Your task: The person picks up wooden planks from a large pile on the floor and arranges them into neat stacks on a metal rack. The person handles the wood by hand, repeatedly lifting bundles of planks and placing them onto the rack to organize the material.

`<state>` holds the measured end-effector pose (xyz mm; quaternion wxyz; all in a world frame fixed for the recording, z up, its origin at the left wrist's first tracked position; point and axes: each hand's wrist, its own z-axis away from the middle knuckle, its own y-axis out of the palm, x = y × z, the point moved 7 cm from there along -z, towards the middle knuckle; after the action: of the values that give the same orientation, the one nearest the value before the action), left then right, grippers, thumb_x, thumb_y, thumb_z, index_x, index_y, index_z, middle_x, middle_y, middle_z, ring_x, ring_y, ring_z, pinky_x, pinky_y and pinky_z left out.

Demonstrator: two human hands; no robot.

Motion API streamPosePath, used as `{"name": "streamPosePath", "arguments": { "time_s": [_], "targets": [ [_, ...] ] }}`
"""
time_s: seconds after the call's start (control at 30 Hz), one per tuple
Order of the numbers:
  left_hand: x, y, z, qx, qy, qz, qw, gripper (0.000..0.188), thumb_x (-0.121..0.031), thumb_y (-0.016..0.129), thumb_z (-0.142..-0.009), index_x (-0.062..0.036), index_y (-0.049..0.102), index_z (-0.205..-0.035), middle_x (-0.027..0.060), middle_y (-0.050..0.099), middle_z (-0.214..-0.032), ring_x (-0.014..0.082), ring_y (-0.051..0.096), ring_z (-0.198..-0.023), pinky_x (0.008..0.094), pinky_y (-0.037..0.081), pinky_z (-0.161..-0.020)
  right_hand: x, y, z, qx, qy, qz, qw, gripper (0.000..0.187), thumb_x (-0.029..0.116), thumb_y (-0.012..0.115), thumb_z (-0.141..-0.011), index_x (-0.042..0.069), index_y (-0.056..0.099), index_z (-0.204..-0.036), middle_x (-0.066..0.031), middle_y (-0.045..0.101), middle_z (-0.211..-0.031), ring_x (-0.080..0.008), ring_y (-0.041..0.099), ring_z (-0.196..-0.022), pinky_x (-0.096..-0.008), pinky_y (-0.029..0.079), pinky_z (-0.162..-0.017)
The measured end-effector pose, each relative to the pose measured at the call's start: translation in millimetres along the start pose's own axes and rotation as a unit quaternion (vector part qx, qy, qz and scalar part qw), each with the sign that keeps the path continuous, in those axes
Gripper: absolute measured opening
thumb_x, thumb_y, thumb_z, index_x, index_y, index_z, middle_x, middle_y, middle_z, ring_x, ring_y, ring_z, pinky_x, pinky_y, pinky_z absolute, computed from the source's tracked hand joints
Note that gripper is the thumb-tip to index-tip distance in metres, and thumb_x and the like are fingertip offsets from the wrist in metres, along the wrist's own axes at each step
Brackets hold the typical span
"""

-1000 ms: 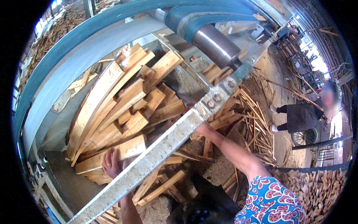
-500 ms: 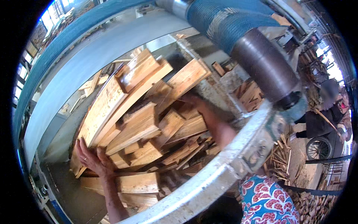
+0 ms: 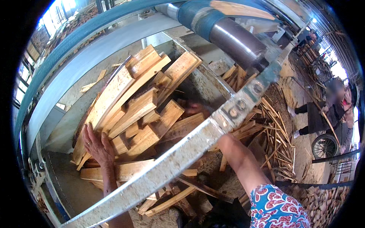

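Under the machine frame lies a tilted pile of short wooden planks and blocks [image 3: 131, 117]. At the pile's lower left end, my left hand [image 3: 99, 146] rests against a long pale plank [image 3: 108, 98], its fingers stretched out and a ring on one of them. My right arm reaches beneath a worn metal bar [image 3: 167, 161] that crosses in front of me. My right hand [image 3: 195, 108] is smeared and shadowed at the right side of the pile, close to a stepped block [image 3: 169, 117]. Whether it grips anything is hidden.
A blue belt [image 3: 49, 68] curves along the left and top, with a dark roller [image 3: 239, 41] at upper right. Thin wood strips [image 3: 275, 133] litter the floor. At far right a person [image 3: 330, 110] holds a long stick beside a spoked wheel [image 3: 325, 147].
The view has shifted, and the roller and metal bar now appear differently placed. More of my right forearm shows. My left hand stays at the pile's lower left end.
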<state>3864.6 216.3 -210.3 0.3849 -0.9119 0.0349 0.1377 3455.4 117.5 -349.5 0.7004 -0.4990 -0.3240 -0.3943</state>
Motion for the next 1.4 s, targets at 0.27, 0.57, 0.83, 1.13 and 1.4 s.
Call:
{"name": "streamPosePath", "arguments": {
  "time_s": [0.27,0.57,0.83,1.13,1.4],
  "targets": [
    [1.6,-26.1,30.9,0.044,0.084,0.0,0.995,0.051,-0.035,0.04,-0.087,-0.0048,0.036,-0.127,0.019,0.038,-0.127,0.0349,0.035,-0.117,0.0456,0.024,-0.096,-63.9,71.9,178.9,-0.026,0.09,-0.083,0.992,0.042,0.022,0.064,-0.074,0.001,0.052,-0.109,-0.012,0.056,-0.106,-0.0194,0.05,-0.101,-0.031,0.041,-0.083],
    [13.6,-20.4,21.3,0.13,-0.063,0.142,0.979,0.034,-0.03,0.036,-0.089,-0.0014,0.054,-0.091,0.0163,0.053,-0.088,0.0317,0.05,-0.085,0.0406,0.038,-0.073,18.5,-44.0,194.1,-0.195,-0.037,0.019,0.98,0.026,0.015,0.049,-0.084,-0.001,0.053,-0.103,-0.0078,0.052,-0.107,-0.0167,0.047,-0.102,-0.03,0.037,-0.086],
    [43.6,2.9,21.0,0.038,-0.13,0.091,0.987,0.04,-0.027,0.032,-0.088,-0.0008,0.055,-0.107,0.0176,0.055,-0.109,0.0318,0.048,-0.105,0.0373,0.034,-0.091,55.5,27.3,4.5,-0.005,-0.058,-0.466,0.883,0.059,0.037,0.047,-0.087,0.002,0.028,-0.13,-0.0125,0.039,-0.129,-0.0251,0.04,-0.117,-0.0355,0.03,-0.099],
    [36.9,17.0,17.8,0.154,-0.133,0.086,0.975,0.036,-0.025,0.035,-0.084,-0.0007,0.058,-0.097,0.0143,0.057,-0.102,0.0322,0.05,-0.098,0.0383,0.036,-0.087,129.2,24.4,-32.6,0.004,-0.091,-0.558,0.825,0.051,0.048,0.061,-0.074,0.012,0.051,-0.11,-0.0033,0.06,-0.095,-0.0192,0.055,-0.09,-0.0347,0.044,-0.079],
    [20.6,10.4,36.4,0.141,0.024,-0.017,0.989,0.03,-0.023,0.036,-0.086,-0.002,0.056,-0.093,0.0155,0.056,-0.098,0.0336,0.049,-0.096,0.0418,0.036,-0.085,88.6,14.1,-54.3,0.0,-0.093,-0.621,0.778,0.075,0.066,0.03,-0.081,0.006,0.039,-0.126,-0.0071,0.05,-0.119,-0.0222,0.048,-0.107,-0.0352,0.037,-0.091]
  ]
}}
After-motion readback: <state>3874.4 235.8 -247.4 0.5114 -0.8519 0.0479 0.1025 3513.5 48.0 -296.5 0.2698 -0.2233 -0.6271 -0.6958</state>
